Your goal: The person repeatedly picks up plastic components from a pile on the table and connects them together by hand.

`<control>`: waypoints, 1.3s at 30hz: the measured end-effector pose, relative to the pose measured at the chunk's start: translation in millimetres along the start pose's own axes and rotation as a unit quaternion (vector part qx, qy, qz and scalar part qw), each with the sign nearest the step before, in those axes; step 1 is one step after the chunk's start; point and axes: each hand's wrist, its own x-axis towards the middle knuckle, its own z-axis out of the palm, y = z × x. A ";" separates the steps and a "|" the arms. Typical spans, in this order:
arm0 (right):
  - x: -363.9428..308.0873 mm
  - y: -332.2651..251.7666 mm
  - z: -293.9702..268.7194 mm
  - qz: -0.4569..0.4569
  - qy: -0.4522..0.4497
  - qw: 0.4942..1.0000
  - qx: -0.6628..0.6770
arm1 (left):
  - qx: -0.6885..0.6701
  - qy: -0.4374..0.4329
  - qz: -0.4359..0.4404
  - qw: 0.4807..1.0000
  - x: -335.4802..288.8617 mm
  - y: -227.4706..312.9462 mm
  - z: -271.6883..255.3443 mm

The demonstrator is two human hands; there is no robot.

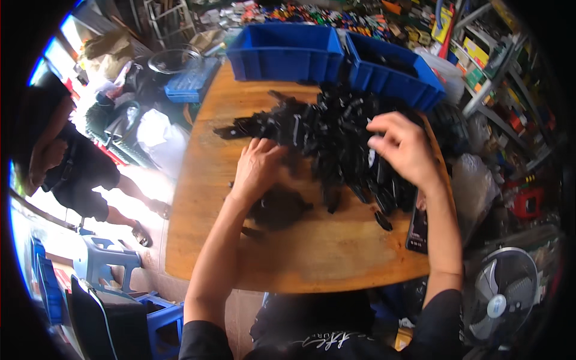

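A heap of small black plastic-looking parts spreads over the far half of the wooden table. At the heap's left side, my left hand is blurred, and its inner fingers are hidden, so I cannot tell whether it grips a part. My right hand hovers over the right side of the heap, fingers bent, with a gap between thumb and forefinger and nothing visible in it. A smaller dark cluster lies beside my left forearm. One loose black part sits at the heap's near edge.
Two blue bins, one at the left and one at the right, stand at the table's far edge; the right one contains dark items. A phone lies under my right forearm. A fan stands lower right. Another person is at left.
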 end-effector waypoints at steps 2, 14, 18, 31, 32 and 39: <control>-32.1 1.8 12.0 -0.070 -0.011 0.992 -0.106 | -0.014 -0.018 0.009 1.000 -0.8 11.5 4.1; -115.8 -12.3 16.3 0.214 -0.164 0.933 -0.238 | 0.006 -0.034 0.080 0.996 0.1 24.3 22.6; -115.2 -6.2 19.7 0.216 -0.219 0.934 -0.179 | -0.012 -0.146 0.022 0.989 2.2 35.0 17.5; -101.6 -4.3 55.6 0.007 -0.127 0.987 -0.097 | 0.001 -0.082 0.062 0.995 -1.8 30.8 15.7; -102.0 -2.9 60.0 0.005 -0.144 0.986 -0.086 | -0.026 -0.081 0.053 0.995 -1.5 31.8 12.5; -102.0 -8.5 66.6 -0.005 -0.213 0.977 -0.021 | -0.486 0.029 -0.181 0.855 -0.1 41.2 -11.0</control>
